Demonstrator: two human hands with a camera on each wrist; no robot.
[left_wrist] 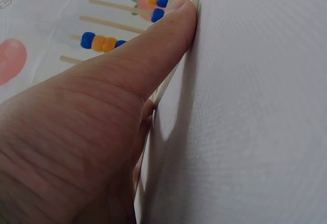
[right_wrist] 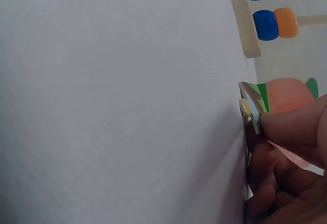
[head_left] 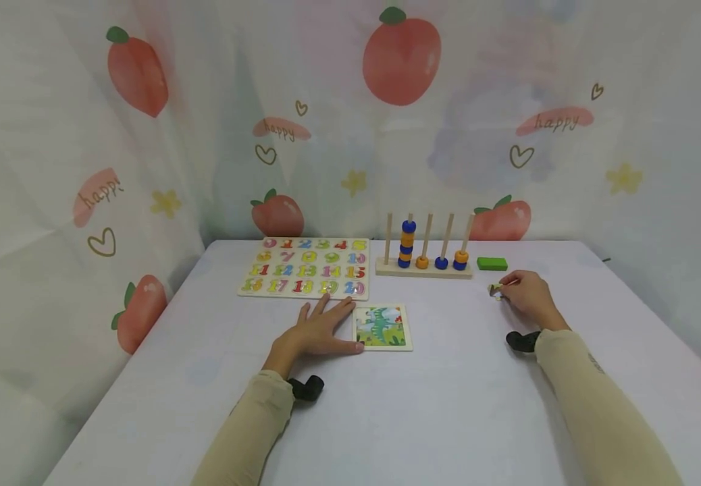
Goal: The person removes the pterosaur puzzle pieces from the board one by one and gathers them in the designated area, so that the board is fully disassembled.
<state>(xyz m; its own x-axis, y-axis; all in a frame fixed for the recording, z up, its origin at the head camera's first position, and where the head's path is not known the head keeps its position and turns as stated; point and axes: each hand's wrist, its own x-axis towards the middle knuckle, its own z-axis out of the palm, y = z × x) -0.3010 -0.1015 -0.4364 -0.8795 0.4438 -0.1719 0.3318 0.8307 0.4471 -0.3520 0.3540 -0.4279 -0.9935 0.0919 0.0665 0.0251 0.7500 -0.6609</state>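
A dinosaur jigsaw puzzle [head_left: 381, 327] in a pale square frame lies on the white table. My left hand [head_left: 317, 332] is spread at its left side, with the thumb on the near corner and a fingertip by the far one. In the left wrist view the straight thumb [left_wrist: 158, 45] rests along the frame's edge. Off to the right, my right hand [head_left: 529, 297] pinches a small puzzle piece [head_left: 495, 290] between thumb and fingers. The right wrist view shows that jigsaw piece [right_wrist: 254, 101] tilted up, with green, light blue and yellow on it.
A number board [head_left: 304, 268] lies behind the left hand. A wooden bead abacus [head_left: 423, 272] with blue and orange beads stands at the back, and a green block [head_left: 492, 264] lies right of it. A printed curtain [head_left: 338, 81] hangs behind the table.
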